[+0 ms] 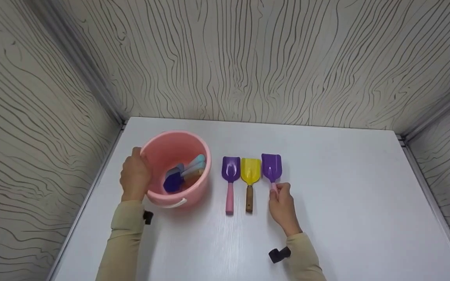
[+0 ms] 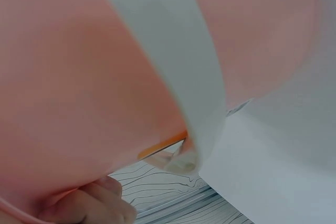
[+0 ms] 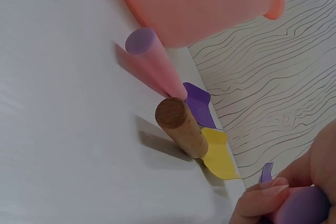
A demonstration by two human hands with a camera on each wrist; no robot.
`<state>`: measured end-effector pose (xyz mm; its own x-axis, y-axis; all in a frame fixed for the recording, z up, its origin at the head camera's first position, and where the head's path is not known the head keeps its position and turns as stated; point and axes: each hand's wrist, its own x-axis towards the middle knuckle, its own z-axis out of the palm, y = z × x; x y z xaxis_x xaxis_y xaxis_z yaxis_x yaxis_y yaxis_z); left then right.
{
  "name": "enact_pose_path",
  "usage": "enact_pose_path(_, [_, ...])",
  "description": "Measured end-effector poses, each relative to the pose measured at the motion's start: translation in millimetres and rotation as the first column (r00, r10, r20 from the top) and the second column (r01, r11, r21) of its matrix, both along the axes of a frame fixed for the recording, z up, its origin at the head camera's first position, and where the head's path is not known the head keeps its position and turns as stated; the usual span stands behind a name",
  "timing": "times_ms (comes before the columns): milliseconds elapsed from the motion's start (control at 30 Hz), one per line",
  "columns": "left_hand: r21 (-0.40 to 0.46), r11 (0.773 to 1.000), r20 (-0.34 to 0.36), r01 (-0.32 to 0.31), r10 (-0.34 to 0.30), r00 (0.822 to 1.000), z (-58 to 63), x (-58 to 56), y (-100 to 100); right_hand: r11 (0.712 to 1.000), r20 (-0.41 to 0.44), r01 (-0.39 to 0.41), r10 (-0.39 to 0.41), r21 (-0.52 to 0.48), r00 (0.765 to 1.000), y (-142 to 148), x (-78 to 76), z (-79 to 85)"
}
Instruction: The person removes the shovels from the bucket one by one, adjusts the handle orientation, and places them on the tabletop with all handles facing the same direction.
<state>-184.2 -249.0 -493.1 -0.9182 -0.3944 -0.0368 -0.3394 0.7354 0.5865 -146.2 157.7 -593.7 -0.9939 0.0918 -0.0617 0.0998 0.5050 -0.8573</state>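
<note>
My left hand grips the rim of a pink bucket on the left part of the table. Inside the bucket lie several toy shovels, among them a dark blue one and ones with light blue handles. My right hand holds a purple toy shovel by its pink handle. To the left of that hand, a yellow shovel with a brown handle and another purple shovel with a pink handle lie side by side, blades pointing away.
The bucket's white handle hangs down its near side. All stands on a white table, enclosed by wood-grain patterned panels at the back and both sides. A black wrist camera sits by the right sleeve.
</note>
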Motion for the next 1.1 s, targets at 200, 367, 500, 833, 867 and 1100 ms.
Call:
enact_pose_path(200, [0.005,1.0,0.008,0.008,-0.008,1.0,1.5,-2.0,1.1,1.0,0.059,0.024,-0.023,-0.019,0.998,-1.5,-0.6,-7.7])
enact_pose_path(367, [0.001,1.0,0.01,0.006,-0.006,1.0,0.4,-2.0,0.9,0.999,0.067,0.046,-0.044,-0.027,0.997,-3.8,-0.1,-13.4])
enact_pose_path(500, [0.008,1.0,0.02,0.003,-0.003,1.0,-1.2,-1.5,-0.1,0.998,0.058,0.053,-0.051,-0.025,0.997,-5.9,0.8,-17.3])
enact_pose_path(833, [0.0,1.0,-0.009,0.015,-0.015,1.0,-4.7,0.9,-0.9,0.999,0.032,0.037,-0.037,-0.018,0.999,-6.7,2.7,-23.9])
enact_pose_path(867, [0.001,1.0,-0.011,0.015,-0.015,1.0,-4.7,0.9,-1.1,0.999,0.029,0.035,-0.035,-0.013,0.999,-6.5,2.8,-24.0])
enact_pose_path(1100, [0.024,1.0,0.015,0.004,-0.004,1.0,-1.4,-0.7,-1.6,0.999,0.055,0.031,-0.03,-0.024,0.998,-8.4,-1.0,-21.9])
